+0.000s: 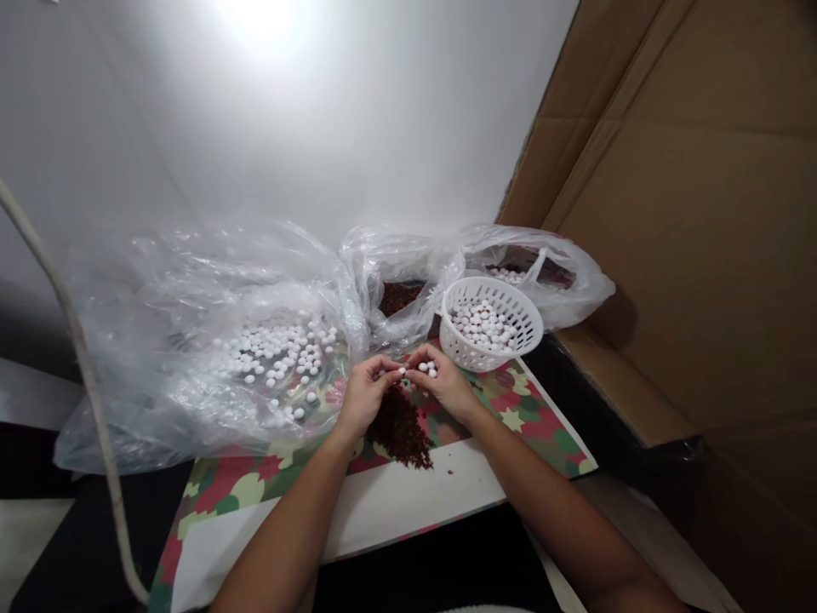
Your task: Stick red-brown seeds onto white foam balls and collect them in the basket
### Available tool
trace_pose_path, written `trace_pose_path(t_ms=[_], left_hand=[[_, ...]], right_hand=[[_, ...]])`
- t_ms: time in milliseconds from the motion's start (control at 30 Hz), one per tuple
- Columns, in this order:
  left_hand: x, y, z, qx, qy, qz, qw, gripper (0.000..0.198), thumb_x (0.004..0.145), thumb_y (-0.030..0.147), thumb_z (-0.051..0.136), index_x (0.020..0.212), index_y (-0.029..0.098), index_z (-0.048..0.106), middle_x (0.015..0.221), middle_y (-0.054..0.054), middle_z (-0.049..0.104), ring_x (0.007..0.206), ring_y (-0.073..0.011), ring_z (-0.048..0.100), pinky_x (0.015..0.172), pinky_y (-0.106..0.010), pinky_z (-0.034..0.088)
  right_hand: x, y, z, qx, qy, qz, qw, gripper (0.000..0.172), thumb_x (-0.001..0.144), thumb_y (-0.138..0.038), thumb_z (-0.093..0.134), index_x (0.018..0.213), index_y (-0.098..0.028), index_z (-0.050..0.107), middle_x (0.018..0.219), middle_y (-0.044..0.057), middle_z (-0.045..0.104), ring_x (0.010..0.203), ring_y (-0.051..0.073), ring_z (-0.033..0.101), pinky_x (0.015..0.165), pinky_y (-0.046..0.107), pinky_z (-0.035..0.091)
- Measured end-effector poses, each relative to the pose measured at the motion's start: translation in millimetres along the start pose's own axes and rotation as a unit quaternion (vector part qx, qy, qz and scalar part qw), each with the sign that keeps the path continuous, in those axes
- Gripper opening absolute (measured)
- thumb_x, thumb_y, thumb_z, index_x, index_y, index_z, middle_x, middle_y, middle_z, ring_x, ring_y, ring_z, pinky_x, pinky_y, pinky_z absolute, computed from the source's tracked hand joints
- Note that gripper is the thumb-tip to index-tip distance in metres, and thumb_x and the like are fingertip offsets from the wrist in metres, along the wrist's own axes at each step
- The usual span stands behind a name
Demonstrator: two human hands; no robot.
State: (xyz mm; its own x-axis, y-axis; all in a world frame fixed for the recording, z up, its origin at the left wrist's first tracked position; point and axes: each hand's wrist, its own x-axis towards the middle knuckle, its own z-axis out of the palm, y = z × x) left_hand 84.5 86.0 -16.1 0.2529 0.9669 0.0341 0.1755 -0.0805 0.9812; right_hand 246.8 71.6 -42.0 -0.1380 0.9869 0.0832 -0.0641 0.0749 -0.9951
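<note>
A round white bead (402, 372) is seemingly finger-pinched by left hand (366, 390) and right hand (445, 382); dark-red flakes (402, 431) are heaped lengthwise toward five o'clock.

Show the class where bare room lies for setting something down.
Bare: patterned sheet between right forearm and perforated basket; mostly bare: white strip between both forearms, below the dark-red pile. Crowded: left, where a plastic bag of white balls spreads; behind, with smaller plastic bags.
</note>
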Motion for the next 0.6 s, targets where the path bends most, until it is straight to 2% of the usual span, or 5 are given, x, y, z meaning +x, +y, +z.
trace_pose_path(t_ms=[100, 267, 400, 500, 600], left_hand=[[0.6, -3.1, -0.3, -0.023, -0.001, -0.008, 1.0, 0.025, 0.072, 0.034, 0.067, 0.084, 0.015, 0.057, 0.079, -0.002, 0.062, 0.071, -0.0117, 0.054, 0.066, -0.021, 0.039], [1.2, -8.2, 2.5, -0.053, -0.002, -0.036, 0.998, 0.032, 0.078, 0.045, 0.06, 0.08, 0.017, 0.043, 0.061, 0.004, 0.047, 0.052, -0.0057, 0.038, 0.05, -0.016, 0.027], [0.6, -4.2, 1.0, -0.116, -0.008, -0.089, 0.989, 0.038, 0.081, 0.053, 0.05, 0.075, 0.017, 0.043, 0.059, 0.004, 0.036, 0.048, -0.0047, 0.029, 0.044, -0.017, 0.019], [-0.4, -2.0, -1.5, -0.148, -0.022, -0.113, 0.982, 0.026, 0.08, 0.043, 0.053, 0.087, 0.018, 0.049, 0.068, 0.003, 0.046, 0.053, -0.0046, 0.035, 0.046, -0.015, 0.022], [-1.0, -2.7, -2.5, -0.144, -0.023, -0.093, 0.985, 0.03, 0.079, 0.04, 0.057, 0.098, 0.02, 0.047, 0.081, 0.001, 0.058, 0.056, -0.0046, 0.039, 0.05, -0.015, 0.027]], right_hand=[[-1.1, -1.7, 0.9, 0.073, -0.043, 0.04, 0.996, 0.045, 0.074, -0.045, 0.066, 0.109, -0.02, 0.053, 0.086, 0.001, 0.056, 0.06, 0.006, 0.048, 0.046, 0.015, 0.035], [0.7, 2.6, 6.6, 0.099, -0.05, 0.082, 0.99, 0.039, 0.069, -0.044, 0.071, 0.088, -0.016, 0.05, 0.06, -0.005, 0.048, 0.044, 0.002, 0.035, 0.039, 0.014, 0.025], [4.6, 8.9, -0.1, 0.127, -0.02, 0.114, 0.985, 0.039, 0.07, -0.047, 0.067, 0.085, -0.017, 0.045, 0.059, -0.006, 0.048, 0.041, 0.003, 0.031, 0.038, 0.014, 0.021], [6.7, 13.0, -7.9, -0.01, 0.005, 0.073, 0.997, 0.032, 0.073, -0.044, 0.065, 0.084, -0.015, 0.057, 0.062, -0.002, 0.052, 0.046, 0.004, 0.036, 0.044, 0.017, 0.027], [8.0, 17.2, -9.4, -0.202, 0.024, -0.03, 0.979, 0.018, 0.071, -0.03, 0.068, 0.082, -0.016, 0.069, 0.074, 0.002, 0.057, 0.065, 0.009, 0.048, 0.062, 0.02, 0.037]])
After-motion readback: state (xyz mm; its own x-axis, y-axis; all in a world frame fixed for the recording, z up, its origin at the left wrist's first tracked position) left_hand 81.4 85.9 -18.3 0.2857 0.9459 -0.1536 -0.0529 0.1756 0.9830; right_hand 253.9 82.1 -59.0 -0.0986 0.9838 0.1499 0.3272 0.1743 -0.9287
